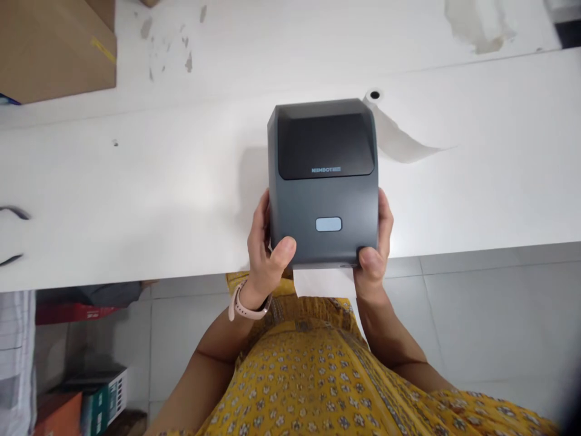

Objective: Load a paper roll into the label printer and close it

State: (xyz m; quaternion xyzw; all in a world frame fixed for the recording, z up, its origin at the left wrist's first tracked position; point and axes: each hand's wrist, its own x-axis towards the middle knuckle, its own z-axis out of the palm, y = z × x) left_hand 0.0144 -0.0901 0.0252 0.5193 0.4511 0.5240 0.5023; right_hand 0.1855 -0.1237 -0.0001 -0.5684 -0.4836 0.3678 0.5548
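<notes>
A dark grey label printer (pixel 299 209) with a black window and a pale blue button is held between both my hands above the front edge of the white table. My left hand (pixel 267 257) grips its left side, thumb on the lower front corner. On the opposite side my right hand (pixel 376 254) clasps it in the same way, thumb at the lower right corner. White paper (pixel 323 283) sticks out of the slot at the printer's near end. Just beyond the far right corner lies a small paper roll (pixel 373 97), its loose strip trailing right across the table.
The white table (pixel 181 181) has worn patches at the back. A cardboard box (pixel 54 48) stands at the far left. Dark curved pieces (pixel 16 212) lie at the left edge. Below the table, boxes (pixel 102 402) rest on the tiled floor (pixel 490 315).
</notes>
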